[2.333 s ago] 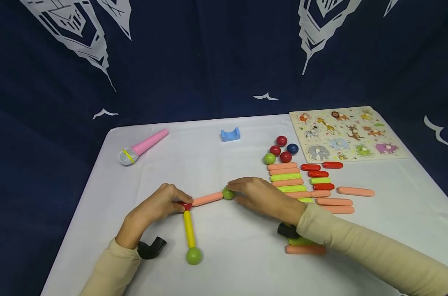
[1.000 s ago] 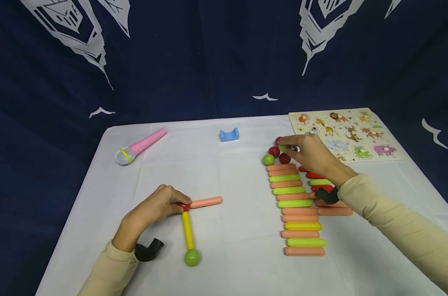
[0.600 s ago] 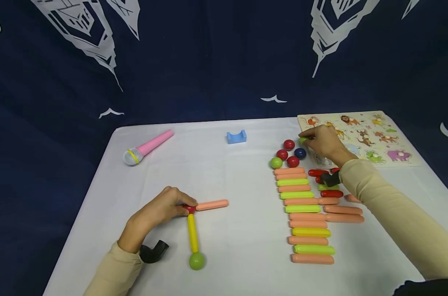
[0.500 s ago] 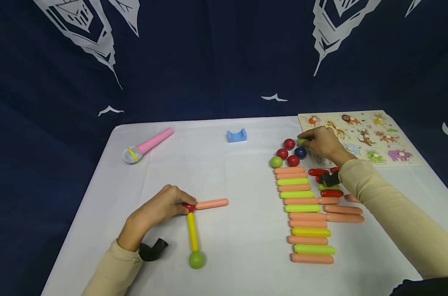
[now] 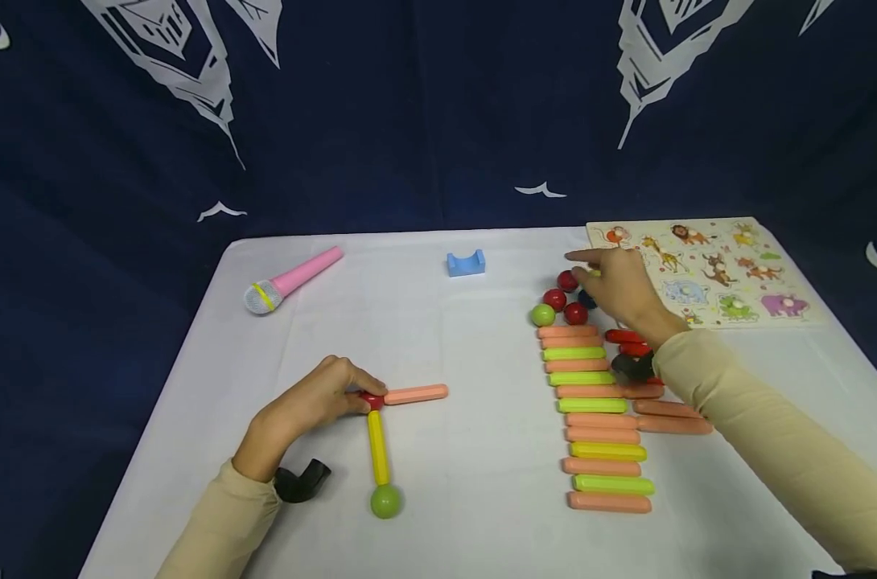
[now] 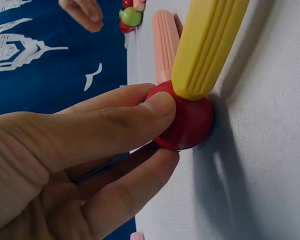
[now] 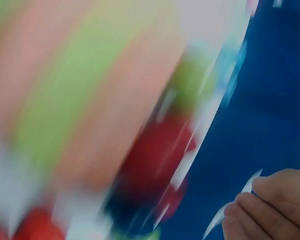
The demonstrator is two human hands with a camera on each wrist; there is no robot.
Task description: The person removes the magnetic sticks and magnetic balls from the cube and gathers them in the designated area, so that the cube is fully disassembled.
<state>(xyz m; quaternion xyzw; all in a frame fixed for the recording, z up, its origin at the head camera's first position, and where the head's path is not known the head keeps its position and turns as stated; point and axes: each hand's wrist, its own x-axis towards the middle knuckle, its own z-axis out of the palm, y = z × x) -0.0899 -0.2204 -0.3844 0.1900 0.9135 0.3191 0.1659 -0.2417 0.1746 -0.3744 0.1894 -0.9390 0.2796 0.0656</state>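
Note:
My left hand [image 5: 315, 414] pinches a red ball [image 6: 190, 122] between thumb and fingers, low over the white tabletop. A peach stick [image 5: 417, 393] points right from that ball. A yellow stick [image 5: 378, 449] runs from it towards the near edge, with a green ball [image 5: 385, 501] at its other end. At the back right, my right hand [image 5: 619, 289] hovers above a cluster of loose balls with its fingers extended and nothing between them. Red balls [image 5: 554, 300], a green ball [image 5: 543, 314] and a partly hidden blue ball [image 5: 586, 298] lie below it. Another green ball [image 5: 594, 274] shows behind its fingers.
Peach, green and yellow sticks [image 5: 603, 451] lie in a column at right, with short red sticks [image 5: 624, 336] beside them. An animal puzzle board [image 5: 728, 273] is at the back right. A blue cradle-shaped block [image 5: 466, 263] and pink toy microphone [image 5: 294, 280] lie farther back.
My right hand took the green ball off the peach stick's end, carried it to the loose balls and let go there. It has since shifted slightly left. My left hand stays on the red ball.

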